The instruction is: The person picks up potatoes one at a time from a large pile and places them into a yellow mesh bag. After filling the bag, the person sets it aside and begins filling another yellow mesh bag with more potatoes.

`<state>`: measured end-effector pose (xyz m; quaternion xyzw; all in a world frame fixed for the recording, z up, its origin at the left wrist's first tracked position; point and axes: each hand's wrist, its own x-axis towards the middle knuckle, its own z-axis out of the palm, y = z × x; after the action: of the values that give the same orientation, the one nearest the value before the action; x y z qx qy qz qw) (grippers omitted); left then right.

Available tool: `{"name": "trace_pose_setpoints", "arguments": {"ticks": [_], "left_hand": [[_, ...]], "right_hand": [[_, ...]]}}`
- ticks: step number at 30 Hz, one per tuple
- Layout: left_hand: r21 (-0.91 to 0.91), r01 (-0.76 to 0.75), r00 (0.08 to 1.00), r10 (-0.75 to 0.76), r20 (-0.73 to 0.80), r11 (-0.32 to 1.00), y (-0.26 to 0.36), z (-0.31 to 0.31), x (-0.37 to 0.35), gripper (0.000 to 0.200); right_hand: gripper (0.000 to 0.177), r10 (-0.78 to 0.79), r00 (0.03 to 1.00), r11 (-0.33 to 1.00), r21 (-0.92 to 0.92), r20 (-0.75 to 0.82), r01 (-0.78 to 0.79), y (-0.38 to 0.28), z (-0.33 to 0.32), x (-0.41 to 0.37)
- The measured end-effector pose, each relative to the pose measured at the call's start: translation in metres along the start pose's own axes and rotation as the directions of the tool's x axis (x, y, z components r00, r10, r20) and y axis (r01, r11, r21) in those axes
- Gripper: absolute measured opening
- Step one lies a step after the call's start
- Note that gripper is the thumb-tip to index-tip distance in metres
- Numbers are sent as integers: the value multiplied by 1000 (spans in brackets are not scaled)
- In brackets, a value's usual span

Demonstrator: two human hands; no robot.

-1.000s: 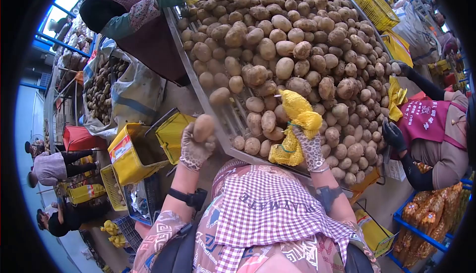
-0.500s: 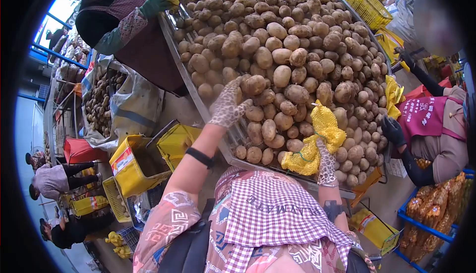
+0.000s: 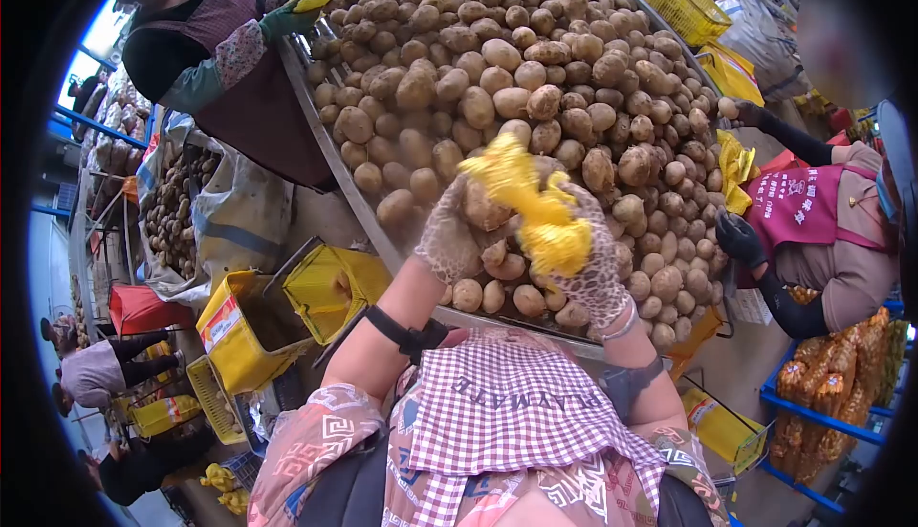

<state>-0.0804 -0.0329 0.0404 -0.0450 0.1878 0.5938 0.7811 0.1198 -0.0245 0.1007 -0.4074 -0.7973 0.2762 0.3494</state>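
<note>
My left hand (image 3: 449,238), in a leopard-print glove, is closed around a large brown potato (image 3: 486,209) over the near part of the pile. Right beside it, my right hand (image 3: 591,264), in a matching glove, grips a yellow mesh bag (image 3: 555,240). The bag is crumpled, blurred by motion, and its upper end overlaps the potato in this view. Under both hands, loose potatoes (image 3: 497,54) cover a metal table (image 3: 335,168) with a slatted surface.
Co-workers stand at the table's left (image 3: 225,34) and right (image 3: 808,197), both gloved. Yellow baskets (image 3: 244,321) and a potato sack (image 3: 234,226) stand at left. Another yellow basket (image 3: 684,6) is at the far right, and a blue rack (image 3: 832,417) holds filled mesh bags.
My left hand has drawn back toward me, now with a potato in it. My right hand has lifted the mesh bag up and left to meet it. The view has shifted slightly.
</note>
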Motion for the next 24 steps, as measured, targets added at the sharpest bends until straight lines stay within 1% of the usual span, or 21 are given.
{"name": "trace_pose_setpoints", "arguments": {"ticks": [1,2,3,4,5,6,7,9,11,12,13,14,15,16,17,18,19,20,21,22,24], "left_hand": [[62,-114,961,95,258,992,-9,-40,11,41],[108,-113,975,89,206,988,-14,-25,-10,40],[155,-111,984,87,153,982,-16,-8,-30,39],[178,-5,999,-1,32,984,-12,-15,-29,42],[183,94,993,-78,-93,979,-6,-24,-27,48],[85,191,976,-198,88,978,1,-31,-29,53],[11,302,916,-293,273,953,6,-36,-33,58],[2,231,960,-228,162,973,3,-28,-39,58],[-78,151,982,-141,124,985,-5,-22,-39,50],[-67,131,980,-119,159,989,-10,-18,-38,50],[-62,133,979,-122,163,989,-15,-14,-42,50],[188,-33,995,15,97,982,-22,-10,-49,48],[434,-174,985,161,67,884,-29,-6,-57,47],[701,-378,914,364,179,604,-36,1,-68,48],[703,-372,918,354,179,607,-34,-12,-60,48],[327,-36,995,3,101,944,-28,-37,-44,45],[-120,372,918,-347,191,920,-25,-51,-36,43],[-97,324,945,-318,78,941,-28,-30,-46,40],[-96,322,946,-316,76,942,-26,-32,-45,40],[-110,366,927,-352,131,924,-21,-37,-43,42],[-148,453,855,-381,353,879,-18,-39,-37,42]], "right_hand": [[60,-171,981,980,-87,96,180,-18,5,14],[63,-254,938,964,-11,235,264,-15,25,18],[58,-337,933,941,48,125,334,-4,35,16],[58,-341,930,940,49,136,338,14,42,14],[46,18,993,924,378,119,-62,36,48,13],[34,370,902,644,638,224,-422,55,53,11],[29,551,792,478,678,264,-558,70,51,9],[28,584,769,382,749,259,-542,52,32,9],[34,501,820,421,749,277,-511,32,34,9],[39,275,952,690,662,133,-292,6,30,10],[44,-1,999,860,510,32,-15,-10,30,11],[46,-210,974,952,246,87,184,-10,35,10],[48,-377,905,921,-23,197,388,-7,40,7],[50,-373,901,927,126,223,353,1,46,1],[44,-292,935,951,168,200,261,19,51,-4],[41,15,976,928,361,216,-94,32,52,-3],[39,308,905,744,518,292,-421,44,54,-1],[29,485,838,467,737,248,-488,49,57,2],[28,604,735,375,703,309,-604,54,47,1],[28,597,737,377,702,315,-605,54,48,0],[35,362,920,731,566,153,-382,43,47,-10]]}}
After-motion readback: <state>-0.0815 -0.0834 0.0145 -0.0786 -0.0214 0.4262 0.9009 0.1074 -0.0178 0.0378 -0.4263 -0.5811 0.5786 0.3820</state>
